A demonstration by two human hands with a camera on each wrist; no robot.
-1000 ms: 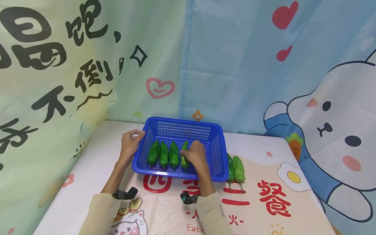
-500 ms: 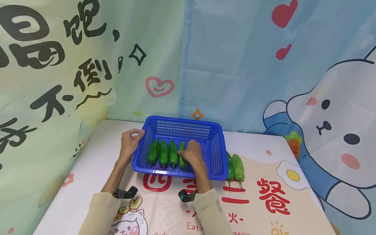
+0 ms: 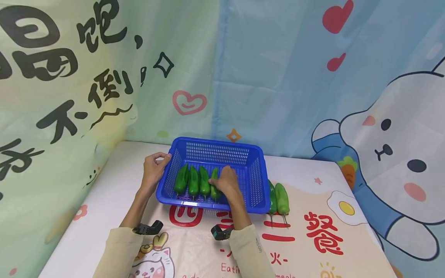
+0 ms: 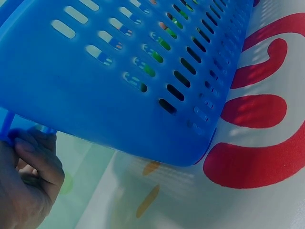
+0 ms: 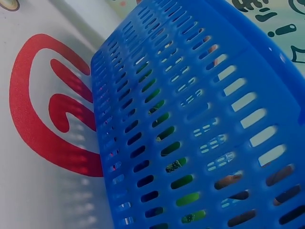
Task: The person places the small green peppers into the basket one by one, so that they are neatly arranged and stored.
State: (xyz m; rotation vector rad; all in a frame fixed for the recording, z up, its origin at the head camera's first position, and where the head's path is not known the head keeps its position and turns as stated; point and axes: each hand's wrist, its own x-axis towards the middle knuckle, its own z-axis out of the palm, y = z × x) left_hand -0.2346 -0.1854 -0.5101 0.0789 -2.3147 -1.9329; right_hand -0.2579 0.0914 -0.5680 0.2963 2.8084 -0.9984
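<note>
My left hand grips the left rim of a blue plastic basket, and in the left wrist view its fingers curl at the basket's edge. Inside, green peppers lie side by side in a row with their stems toward me: a leftmost pepper, a second pepper and a third pepper. My right hand reaches into the basket and holds the fourth, lighter green pepper, thumb on its left side. Its other fingers are mostly hidden. The right wrist view shows peppers only through the basket's slots.
Two more green peppers lie on the table right of the basket: a dark pepper, partly hidden by the basket, and a lighter pepper. A printed cloth covers the table. Printed curtains stand behind and at the left.
My right hand has moved slightly left inside the basket, bringing the fourth pepper closer to the third. The left hand stays on the rim.
</note>
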